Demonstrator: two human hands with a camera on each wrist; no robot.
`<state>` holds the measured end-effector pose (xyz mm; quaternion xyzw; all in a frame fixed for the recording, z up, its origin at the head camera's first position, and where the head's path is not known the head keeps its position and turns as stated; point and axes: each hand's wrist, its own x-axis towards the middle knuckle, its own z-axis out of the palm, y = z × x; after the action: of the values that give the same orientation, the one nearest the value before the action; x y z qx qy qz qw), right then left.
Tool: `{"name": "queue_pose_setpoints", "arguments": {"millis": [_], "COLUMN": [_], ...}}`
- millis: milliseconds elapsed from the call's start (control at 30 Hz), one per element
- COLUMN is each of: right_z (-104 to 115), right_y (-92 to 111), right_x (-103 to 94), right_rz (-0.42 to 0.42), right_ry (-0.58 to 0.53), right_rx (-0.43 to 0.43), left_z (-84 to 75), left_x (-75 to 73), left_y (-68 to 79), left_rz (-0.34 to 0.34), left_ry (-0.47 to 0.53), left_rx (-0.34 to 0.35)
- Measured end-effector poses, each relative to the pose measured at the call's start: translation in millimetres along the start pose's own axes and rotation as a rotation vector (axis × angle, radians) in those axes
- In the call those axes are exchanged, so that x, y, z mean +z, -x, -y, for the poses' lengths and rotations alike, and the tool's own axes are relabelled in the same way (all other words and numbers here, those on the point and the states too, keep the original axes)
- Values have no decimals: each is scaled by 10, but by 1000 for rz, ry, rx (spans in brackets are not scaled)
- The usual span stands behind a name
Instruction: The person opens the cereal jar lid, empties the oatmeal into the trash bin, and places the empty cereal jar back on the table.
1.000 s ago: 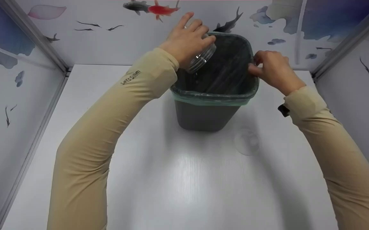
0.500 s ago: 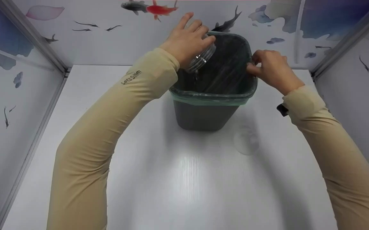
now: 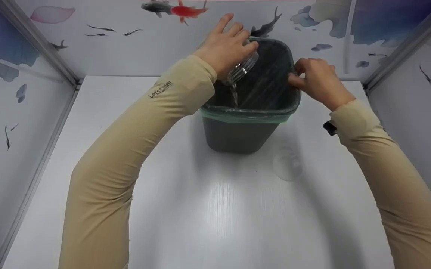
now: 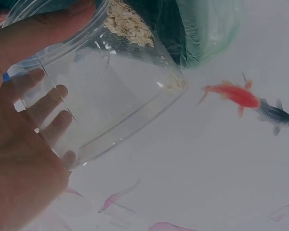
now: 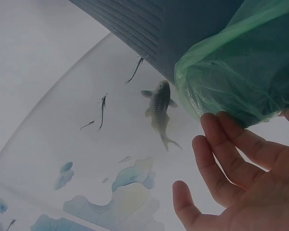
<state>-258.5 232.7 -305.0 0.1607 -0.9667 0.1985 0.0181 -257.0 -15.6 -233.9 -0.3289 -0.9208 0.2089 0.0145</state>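
Your left hand (image 3: 226, 48) has its thumb and fingers wrapped round a clear jar (image 4: 120, 110), the thumb across it near the ridged neck and the fingertips showing through the transparent wall. The jar is tilted, its mouth below your left fingers and over the opening of the grey bin (image 3: 241, 136). Pale flakes (image 4: 127, 24) lie against the inside of the jar beyond your thumb, a few more sit in the corner of its base, and a thin stream (image 3: 234, 93) of them drops from the mouth, just below your left fingers, into the bin. Your right hand (image 3: 318, 82) pinches the bin's far-right rim between thumb and bent forefinger; from the wrist view the thumb is hidden, two fingertips touch the green liner (image 5: 221, 72) folded over the rim, and the other fingers are spread apart beneath it. The bin's opening lies between your two sets of fingers. A clear round disc (image 3: 288, 164) rests on the white table (image 3: 219, 209), nearer to you than your right fingers and apart from them. Past the fingers of both hands rises a wall (image 3: 118, 56) printed with fish.
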Motion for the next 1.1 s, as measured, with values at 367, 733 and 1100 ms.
{"name": "queue_pose_setpoints", "arguments": {"millis": [367, 733, 1100], "right_z": [11, 3, 4], "right_y": [-8, -9, -5], "right_x": [-2, -2, 0], "right_rz": [11, 32, 35], "right_ry": [1, -14, -23], "right_rx": [10, 18, 18], "left_z": [-33, -16, -141], "left_x": [23, 64, 106], "left_y": [0, 17, 23], "left_rz": [-1, 22, 71], "left_ry": [-6, -26, -117], "left_rx": [15, 16, 58]}}
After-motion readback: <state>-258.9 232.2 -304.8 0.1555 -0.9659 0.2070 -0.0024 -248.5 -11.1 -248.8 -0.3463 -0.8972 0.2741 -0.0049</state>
